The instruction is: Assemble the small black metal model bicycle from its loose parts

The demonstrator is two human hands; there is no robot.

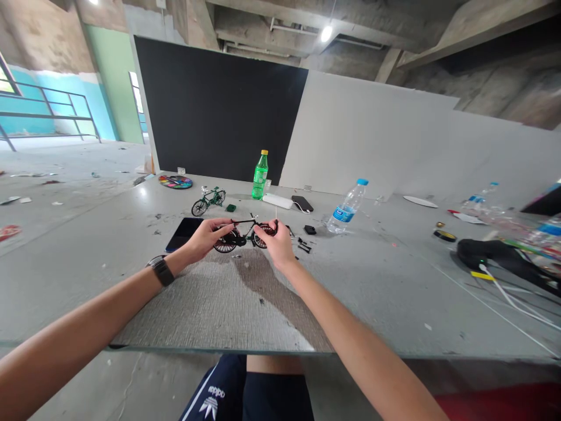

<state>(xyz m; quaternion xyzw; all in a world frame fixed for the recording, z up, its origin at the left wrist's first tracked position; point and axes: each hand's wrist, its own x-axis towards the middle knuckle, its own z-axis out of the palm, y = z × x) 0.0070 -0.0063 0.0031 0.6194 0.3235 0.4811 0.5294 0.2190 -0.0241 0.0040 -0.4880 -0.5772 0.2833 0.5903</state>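
Note:
A small black model bicycle [240, 238] is held upright above the grey table, between my two hands. My left hand [209, 235], with a dark band on its wrist, pinches it at the left wheel's upper side. My right hand [277, 241] has its fingers closed on the right wheel. A green model bicycle [209, 200] stands behind my left hand, with a small green piece [231, 207] beside it. Several small black parts [304, 245] lie to the right of my right hand, near a black block [310, 230].
A dark phone [182, 234] lies partly behind my left wrist. Behind stand a green bottle [260, 176] and a paint palette [175, 182]. A white power bank [277, 202], another phone [302, 203] and a water bottle [347, 207] are right of centre. Tape [444, 235] and cables lie far right.

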